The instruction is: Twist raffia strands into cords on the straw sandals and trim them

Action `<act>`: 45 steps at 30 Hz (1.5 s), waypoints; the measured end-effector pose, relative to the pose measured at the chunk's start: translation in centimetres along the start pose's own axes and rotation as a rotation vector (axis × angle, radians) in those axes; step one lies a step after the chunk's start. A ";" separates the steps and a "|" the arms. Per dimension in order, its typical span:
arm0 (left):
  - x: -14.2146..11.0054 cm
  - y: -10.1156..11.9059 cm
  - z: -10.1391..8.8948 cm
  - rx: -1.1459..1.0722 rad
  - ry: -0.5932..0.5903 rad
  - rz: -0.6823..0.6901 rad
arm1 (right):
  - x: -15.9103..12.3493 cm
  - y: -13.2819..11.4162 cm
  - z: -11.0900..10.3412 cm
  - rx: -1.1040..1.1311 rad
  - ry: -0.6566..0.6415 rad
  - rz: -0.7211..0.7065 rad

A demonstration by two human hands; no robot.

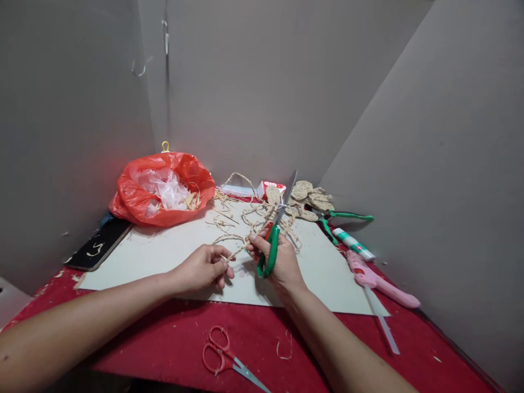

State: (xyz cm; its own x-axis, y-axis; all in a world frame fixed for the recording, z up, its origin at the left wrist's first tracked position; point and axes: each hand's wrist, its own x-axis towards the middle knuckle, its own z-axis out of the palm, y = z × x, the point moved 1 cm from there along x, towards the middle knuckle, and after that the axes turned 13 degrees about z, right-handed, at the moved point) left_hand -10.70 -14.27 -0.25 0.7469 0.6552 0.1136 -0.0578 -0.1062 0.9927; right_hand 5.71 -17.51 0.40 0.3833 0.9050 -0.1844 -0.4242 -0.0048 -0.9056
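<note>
My left hand (207, 267) pinches the near end of a braided straw cord (238, 250) above the white board. Farther along, the same cord passes through the fingertips of my right hand (279, 256). That hand also carries green-handled scissors (269, 252), their blades pointing up and away from me. Loops of the cord lie in a loose tangle on the board behind my hands. Flat coiled straw pieces (302, 190) are heaped at the back right, partly hidden behind the scissors and cord.
Red-handled scissors (223, 352) lie on the red cloth (164, 341) in front. A red plastic bag (164, 215) and black phone-like slab (98, 245) sit left. Green-handled pliers (350, 216), a white-and-green tube (352, 244) and a pink glue gun (385, 285) lie right. Grey walls surround the table.
</note>
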 end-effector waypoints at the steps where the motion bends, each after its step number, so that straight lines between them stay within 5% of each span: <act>1: -0.1 0.1 0.1 0.010 0.013 0.016 | 0.1 0.0 0.0 -0.008 0.005 0.019; 10: 0.0 0.5 -0.2 -0.073 -0.029 0.015 | 2.1 -1.3 0.7 -0.084 -0.057 0.213; 21: 0.5 -0.9 -1.4 -0.278 0.348 -0.085 | 6.1 0.9 2.7 -0.133 -0.160 0.344; 26: -0.5 -1.1 -0.6 -0.348 0.309 -0.279 | 5.4 0.6 1.8 -0.220 -0.166 0.350; 31: -1.0 -1.6 -0.5 -0.367 0.330 -0.322 | 5.1 0.9 1.2 -0.259 -0.171 0.376; 40: -0.5 -1.6 -1.0 -0.261 0.288 -0.036 | 4.7 0.9 2.2 -0.202 -0.177 0.250; 45: -0.5 -1.8 -1.2 -0.273 0.336 -0.004 | 4.5 1.5 3.3 -0.170 -0.179 0.285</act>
State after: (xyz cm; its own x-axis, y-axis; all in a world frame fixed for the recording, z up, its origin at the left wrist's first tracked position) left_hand -11.74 -13.50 -1.99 0.4927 0.8672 0.0725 -0.2627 0.0688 0.9624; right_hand 4.07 -12.05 -0.55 0.1135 0.9171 -0.3822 -0.3452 -0.3243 -0.8807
